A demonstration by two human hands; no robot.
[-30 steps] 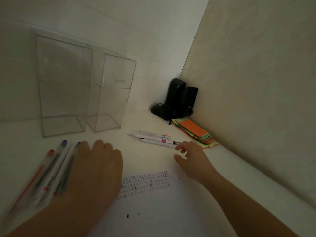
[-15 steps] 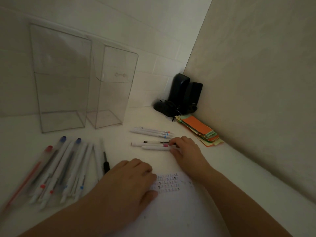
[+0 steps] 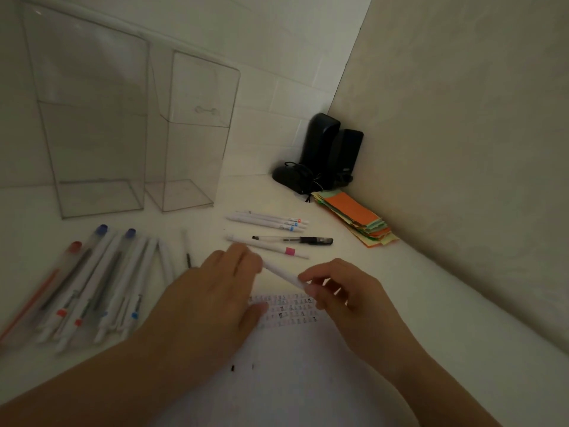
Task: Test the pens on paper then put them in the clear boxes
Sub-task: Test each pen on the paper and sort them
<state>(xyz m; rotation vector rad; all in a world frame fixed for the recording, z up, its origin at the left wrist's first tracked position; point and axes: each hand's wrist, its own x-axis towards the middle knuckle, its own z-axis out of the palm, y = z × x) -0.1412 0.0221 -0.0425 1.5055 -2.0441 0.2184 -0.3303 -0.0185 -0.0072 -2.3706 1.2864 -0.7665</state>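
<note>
Testing is just getting under way for one pen: both hands are holding a white pen above the near paper, so the step in hand looks like uncapping or readying it for a scribble. The right hand is pinching the pen's near end between curled fingertips and thumb, while the left hand is meeting its far end with the fingers; whether those fingers are wrapping it or only touching it is hard to tell, as they are hiding that end. Next, the tip probably needs exposing and bringing down onto a bare patch of paper, below the rows of small marks already lying there. The pen is looking slim, white and smooth, lying slantwise between the hands. Both clear boxes are standing upright at the far left, side by side, with no pens inside. A row of pens is lying at the near left, and a few more pens are lying just beyond the hands, among them a black pen.
</note>
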